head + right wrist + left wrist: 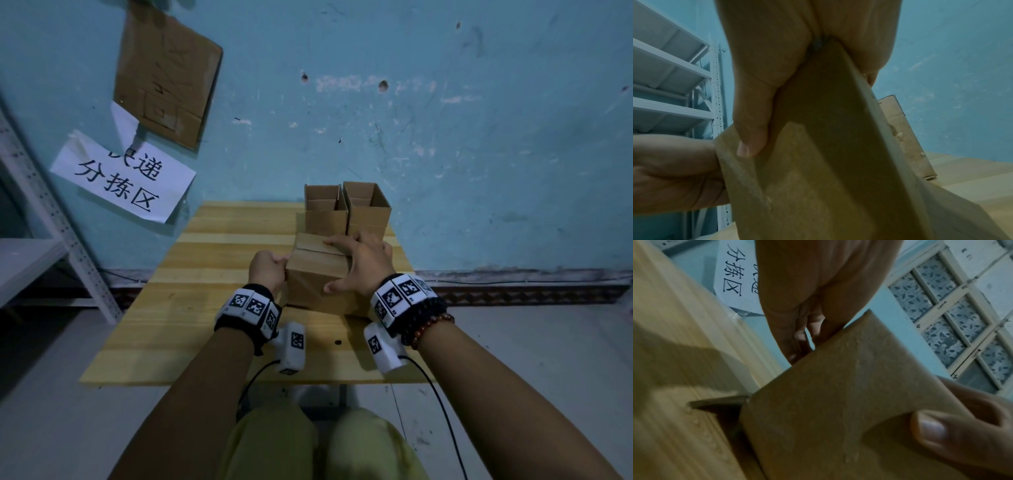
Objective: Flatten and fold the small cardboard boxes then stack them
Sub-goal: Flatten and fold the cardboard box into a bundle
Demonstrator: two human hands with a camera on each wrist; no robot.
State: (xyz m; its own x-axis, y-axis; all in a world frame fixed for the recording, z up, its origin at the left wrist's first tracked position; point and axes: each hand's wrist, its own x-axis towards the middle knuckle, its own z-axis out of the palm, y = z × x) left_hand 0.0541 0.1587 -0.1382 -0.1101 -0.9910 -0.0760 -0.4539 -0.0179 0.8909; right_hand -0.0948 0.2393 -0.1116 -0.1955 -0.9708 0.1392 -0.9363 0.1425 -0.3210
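Note:
A small brown cardboard box (315,274) stands near the middle of the wooden table (191,315), its top flaps closed. My left hand (269,269) grips its left edge, fingers curled round the corner. My right hand (359,263) spans the right side, fingers across the top and thumb on the front face. In the left wrist view the box face (828,410) fills the lower frame, with the right thumb at its lower right. In the right wrist view my right thumb presses the box wall (818,162). Two open boxes (325,209) (366,205) stand behind, against the wall.
The blue wall (445,137) rises right behind the table, carrying a paper sign (123,178) and a cardboard sheet (168,72). A white metal shelf (51,240) stands at the left. Bare tabletop lies left of and in front of the held box.

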